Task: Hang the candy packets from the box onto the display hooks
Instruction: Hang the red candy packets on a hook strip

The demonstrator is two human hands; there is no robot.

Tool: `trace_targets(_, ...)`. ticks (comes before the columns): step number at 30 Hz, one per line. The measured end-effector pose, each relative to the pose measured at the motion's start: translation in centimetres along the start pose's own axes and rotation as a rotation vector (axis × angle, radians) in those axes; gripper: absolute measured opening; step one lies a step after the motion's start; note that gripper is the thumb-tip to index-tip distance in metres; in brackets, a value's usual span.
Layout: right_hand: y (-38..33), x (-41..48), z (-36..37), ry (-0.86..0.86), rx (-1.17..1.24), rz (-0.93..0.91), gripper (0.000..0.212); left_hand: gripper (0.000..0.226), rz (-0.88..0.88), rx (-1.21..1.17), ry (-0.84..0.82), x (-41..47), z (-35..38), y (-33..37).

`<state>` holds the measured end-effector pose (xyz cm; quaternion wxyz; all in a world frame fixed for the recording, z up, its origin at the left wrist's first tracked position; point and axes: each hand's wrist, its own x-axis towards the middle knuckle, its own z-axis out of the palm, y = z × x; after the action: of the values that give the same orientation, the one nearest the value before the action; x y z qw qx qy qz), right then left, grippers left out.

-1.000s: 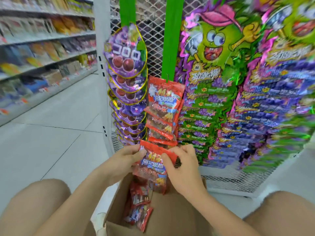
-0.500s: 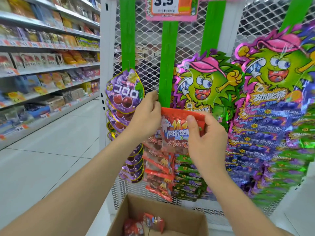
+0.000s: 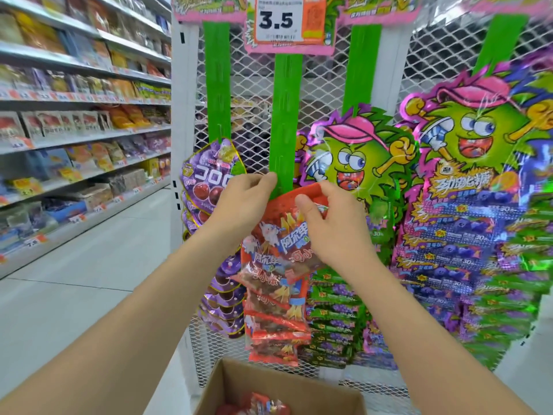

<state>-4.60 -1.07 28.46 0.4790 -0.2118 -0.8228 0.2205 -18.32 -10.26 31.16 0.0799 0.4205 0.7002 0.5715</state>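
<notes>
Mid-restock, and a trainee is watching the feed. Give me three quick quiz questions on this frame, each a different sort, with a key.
1. True or false: the right hand pinches the top of a red packet.
2. The price sign above the green strip reads: A 2.5, B 3.5, C 5.3?
3. Fill in: the leftmost packets, hanging beside the red ones, are mostly ____ in colour.

Key: 1 true; 2 B; 3 purple.
</notes>
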Motion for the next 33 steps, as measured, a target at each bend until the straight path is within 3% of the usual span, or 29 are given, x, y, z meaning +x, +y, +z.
trace_targets(5,-1.2,1.6,0.8,0.009,0.108,0.133,0.012,0.047,-0.069,-0.043,-0.082,-0.4,-1.4,1.1)
trace_targets(9,-1.6,2.0,1.6,0.067,0.163,0.190,0.025,0.028,-0.077,0.026,-0.077,-0.8,-1.8,1.5)
trace_targets(14,-2.0,1.7,1.8,0.109,0.140,0.244,0.042,0.015,-0.172,-0.113,-0.092,-0.5,-1.8,1.5)
trace_targets(18,-2.3,1.0,1.5,0.072,0.140,0.315,0.064,0.044,-0.281,-0.199,-0.092,-0.2,-1.9,1.2)
trace_targets(21,-1.8,0.4,1.8,0.034,0.092,0.333,0.061,0.020,-0.319,-0.207,-0.098,0.0,-2.0,1.0)
trace_targets(26,-0.5,-1.7,2.2,0.064,-0.010,0.244,0.049,0.030,-0.014,0.073,-0.114,-0.2,-1.7,-0.3)
trace_targets(29,0.3,-3.1,2.4,0.169,-0.060,0.179,0.023,0.020,0.209,0.237,-0.025,-0.3,-1.3,-1.8)
trace_targets(31,0.7,-4.3,2.5,0.201,-0.066,0.129,0.033,0.020,0.308,0.301,0.020,-0.6,-1.0,-3.3)
trace_targets(33,1.2,-5.6,2.6,0.213,-0.065,0.046,0.030,0.037,0.392,0.367,0.054,-1.3,-0.7,-5.0)
